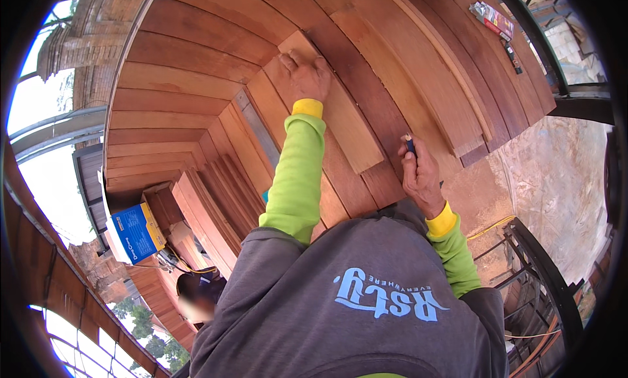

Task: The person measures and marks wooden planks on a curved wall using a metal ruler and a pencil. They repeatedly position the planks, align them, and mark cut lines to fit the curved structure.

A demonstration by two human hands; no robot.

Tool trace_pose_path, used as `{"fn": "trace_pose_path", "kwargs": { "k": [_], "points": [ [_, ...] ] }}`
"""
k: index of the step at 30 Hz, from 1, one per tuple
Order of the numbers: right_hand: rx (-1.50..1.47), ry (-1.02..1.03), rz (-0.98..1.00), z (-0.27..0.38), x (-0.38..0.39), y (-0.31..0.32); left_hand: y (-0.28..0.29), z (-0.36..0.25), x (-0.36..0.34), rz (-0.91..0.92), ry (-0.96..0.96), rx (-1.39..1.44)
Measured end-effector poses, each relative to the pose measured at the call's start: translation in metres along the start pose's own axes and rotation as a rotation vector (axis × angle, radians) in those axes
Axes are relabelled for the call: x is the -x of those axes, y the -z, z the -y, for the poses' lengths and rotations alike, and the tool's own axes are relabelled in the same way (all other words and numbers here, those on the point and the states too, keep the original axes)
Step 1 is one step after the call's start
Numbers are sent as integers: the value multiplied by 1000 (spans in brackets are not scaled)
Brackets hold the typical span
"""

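My left hand (304,77) rests on a short light-brown board (347,136) lying over reddish planks (376,123), with its fingers apart and slightly bent near the board's upper end. At the right of the board's lower end, my right hand (422,175) grips a small dark-blue pencil-like marker (410,144) with a pale tip, pointing upward. A grey strip (258,126) lies between planks to the left of my left forearm.
Longer loose boards (418,70) lie to the right, beside a tube (490,21) and small black object (513,57). At lower left are stacked planks (203,214), a blue-and-yellow box (134,231), cables and another person (199,293). Black metal railing (543,267) borders the lower right.
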State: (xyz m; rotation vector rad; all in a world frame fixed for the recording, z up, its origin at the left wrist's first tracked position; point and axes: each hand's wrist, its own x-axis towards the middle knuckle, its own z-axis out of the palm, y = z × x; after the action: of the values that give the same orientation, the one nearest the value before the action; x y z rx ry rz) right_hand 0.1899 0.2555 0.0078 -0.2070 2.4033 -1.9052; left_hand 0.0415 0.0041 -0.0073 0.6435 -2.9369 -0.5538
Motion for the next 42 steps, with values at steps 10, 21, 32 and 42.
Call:
{"fn": "trace_pose_path", "kwargs": {
  "k": [10,21,32,42],
  "points": [
    [306,-125,181,7,-14,4,45,38,-24,542,-128,-4],
    [489,134,186,15,-1,4,42,36,-22,495,-172,-75],
    [387,37,149,15,-1,3,40,41,-21,481,-194,-38],
    [77,-168,98,7,-12,-8,41,42,-21,463,-216,-44]
  ]
}}
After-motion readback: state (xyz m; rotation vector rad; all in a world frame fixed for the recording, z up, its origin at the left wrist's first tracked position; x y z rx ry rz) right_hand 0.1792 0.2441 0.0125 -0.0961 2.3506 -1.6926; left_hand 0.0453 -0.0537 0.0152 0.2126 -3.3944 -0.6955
